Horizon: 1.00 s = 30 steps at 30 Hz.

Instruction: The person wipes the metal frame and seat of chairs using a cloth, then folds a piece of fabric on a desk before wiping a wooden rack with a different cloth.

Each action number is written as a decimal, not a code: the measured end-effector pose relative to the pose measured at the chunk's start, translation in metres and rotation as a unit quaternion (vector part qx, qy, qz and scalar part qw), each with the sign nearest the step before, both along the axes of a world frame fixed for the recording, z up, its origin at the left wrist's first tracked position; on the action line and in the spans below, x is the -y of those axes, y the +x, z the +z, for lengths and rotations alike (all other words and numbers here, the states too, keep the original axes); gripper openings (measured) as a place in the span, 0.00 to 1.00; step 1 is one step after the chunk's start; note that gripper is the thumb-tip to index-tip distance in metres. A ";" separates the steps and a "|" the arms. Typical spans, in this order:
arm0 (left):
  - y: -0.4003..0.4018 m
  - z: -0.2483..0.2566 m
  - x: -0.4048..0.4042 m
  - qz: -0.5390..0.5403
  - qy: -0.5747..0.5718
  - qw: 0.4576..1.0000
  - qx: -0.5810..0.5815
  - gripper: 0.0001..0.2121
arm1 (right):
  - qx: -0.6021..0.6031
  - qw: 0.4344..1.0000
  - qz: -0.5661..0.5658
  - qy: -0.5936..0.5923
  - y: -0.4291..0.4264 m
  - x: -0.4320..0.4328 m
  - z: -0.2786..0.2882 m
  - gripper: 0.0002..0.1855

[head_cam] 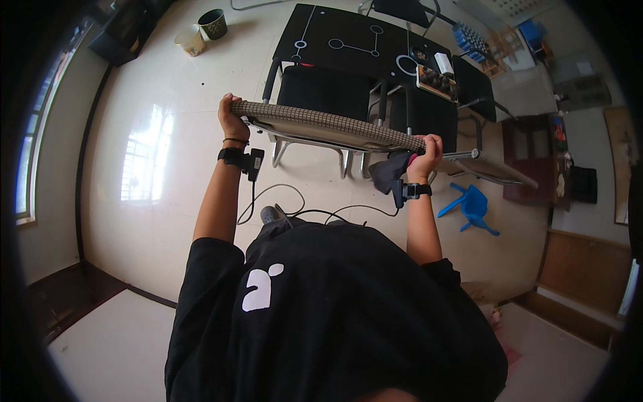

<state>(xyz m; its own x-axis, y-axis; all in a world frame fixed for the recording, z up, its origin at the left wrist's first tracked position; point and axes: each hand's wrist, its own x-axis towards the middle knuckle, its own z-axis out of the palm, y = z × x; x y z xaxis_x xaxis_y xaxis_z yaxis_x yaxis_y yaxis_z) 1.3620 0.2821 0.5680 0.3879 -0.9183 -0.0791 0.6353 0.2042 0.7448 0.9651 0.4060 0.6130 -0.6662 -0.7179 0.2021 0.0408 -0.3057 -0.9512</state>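
Before me runs a long padded panel [331, 118] in brown checked fabric on a metal tube frame, possibly part of a folding bed or a seat. My left hand [233, 119] grips its left end, and my right hand [426, 153] is closed around the right end. A dark grey cloth [387, 172] with a bit of pink hangs from my right hand. Beyond the right hand, a similar framed panel [495, 166] extends to the right; whether the two are joined I cannot tell. Both wrists carry strapped black devices with cables.
A black table [346, 35] with white line patterns stands just beyond, with black chairs [324, 93] along it. On it is a tray of dark round things [436, 83]. A blue plastic stool [472, 203] is at the right, and two bins [213, 24] stand far left. Cables [301, 211] loop near my feet.
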 end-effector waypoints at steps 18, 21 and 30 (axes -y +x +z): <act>0.001 -0.004 0.017 -0.012 0.003 0.999 0.038 0.11 | -0.008 1.000 -0.030 -0.003 0.007 0.000 -0.008 0.08; -0.008 0.001 0.009 -0.027 -0.002 0.996 0.079 0.12 | 0.015 0.999 -0.049 -0.008 0.000 0.003 -0.008 0.07; -0.007 0.002 0.000 -0.212 -0.051 0.964 0.152 0.14 | 0.087 0.985 -0.138 -0.062 -0.014 0.005 -0.014 0.08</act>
<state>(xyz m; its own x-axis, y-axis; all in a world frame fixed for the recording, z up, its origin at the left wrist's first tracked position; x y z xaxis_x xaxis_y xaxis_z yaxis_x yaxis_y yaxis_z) 1.3553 0.2825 0.5698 -0.0328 -0.9964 0.0786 0.4326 0.0567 0.8998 0.9509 0.4006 0.5993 -0.8644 -0.4823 0.1423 0.0993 -0.4411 -0.8919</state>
